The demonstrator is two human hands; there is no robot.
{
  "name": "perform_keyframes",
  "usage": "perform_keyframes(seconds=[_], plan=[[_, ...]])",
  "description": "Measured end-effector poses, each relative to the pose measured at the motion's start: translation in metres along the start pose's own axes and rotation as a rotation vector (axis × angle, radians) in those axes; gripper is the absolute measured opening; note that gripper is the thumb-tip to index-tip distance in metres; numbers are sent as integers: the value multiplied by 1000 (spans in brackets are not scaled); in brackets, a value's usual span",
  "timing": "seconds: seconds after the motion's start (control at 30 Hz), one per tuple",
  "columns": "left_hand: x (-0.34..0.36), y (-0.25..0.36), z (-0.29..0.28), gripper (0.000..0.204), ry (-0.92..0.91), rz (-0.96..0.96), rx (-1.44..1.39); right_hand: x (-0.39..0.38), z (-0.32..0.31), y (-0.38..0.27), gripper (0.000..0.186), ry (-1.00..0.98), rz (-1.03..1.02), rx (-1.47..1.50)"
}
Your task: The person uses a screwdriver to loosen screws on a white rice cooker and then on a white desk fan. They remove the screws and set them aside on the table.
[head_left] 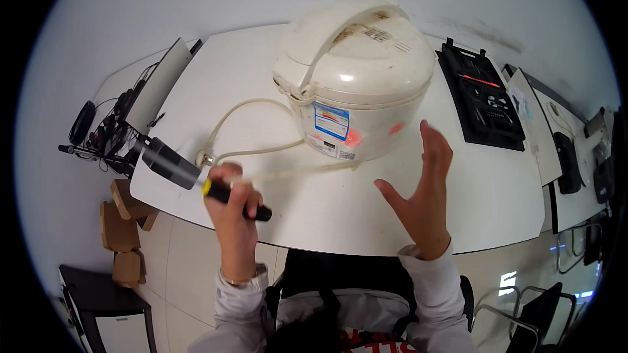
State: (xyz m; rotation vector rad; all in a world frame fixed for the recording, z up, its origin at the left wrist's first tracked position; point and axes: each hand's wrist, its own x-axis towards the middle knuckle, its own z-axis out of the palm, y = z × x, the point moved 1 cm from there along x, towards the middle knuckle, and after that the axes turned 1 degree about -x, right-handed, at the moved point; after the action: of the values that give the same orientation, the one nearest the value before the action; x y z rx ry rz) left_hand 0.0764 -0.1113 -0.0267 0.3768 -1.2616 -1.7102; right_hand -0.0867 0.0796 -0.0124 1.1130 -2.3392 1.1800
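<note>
Grey sleeves rose from the lower edge, one to each hand. Left hand (230, 204) was a fist, fingers clamped on a screwdriver (226, 193) with a black handle and a yellow collar; the handle lay across the palm, its butt pointing right, and the shaft end, blurred, pointed up and left over the table (314, 216). A watch sat on that wrist. Right hand (424, 189) stood on edge over the table's near side, palm turned left, fingers apart and straight, thumb stretched out to the left, holding nothing. It was just right of the cooker (356, 85), not touching it.

That cooker, cream and scuffed, sat on the middle of the white table with its lid shut and handle folded back. A blue and white label faced the person. Its cream cord (245, 151) looped left and ended near the left hand.
</note>
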Motion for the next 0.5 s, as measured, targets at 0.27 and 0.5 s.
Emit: perform_keyframes(seconds=[0.27, 0.5], plan=[[73, -15, 21, 20, 95, -137, -16, 25, 45, 12, 93, 109, -178, 73], [128, -43, 12, 26, -32, -328, -145, 31, 59, 7, 80, 82, -179, -4]])
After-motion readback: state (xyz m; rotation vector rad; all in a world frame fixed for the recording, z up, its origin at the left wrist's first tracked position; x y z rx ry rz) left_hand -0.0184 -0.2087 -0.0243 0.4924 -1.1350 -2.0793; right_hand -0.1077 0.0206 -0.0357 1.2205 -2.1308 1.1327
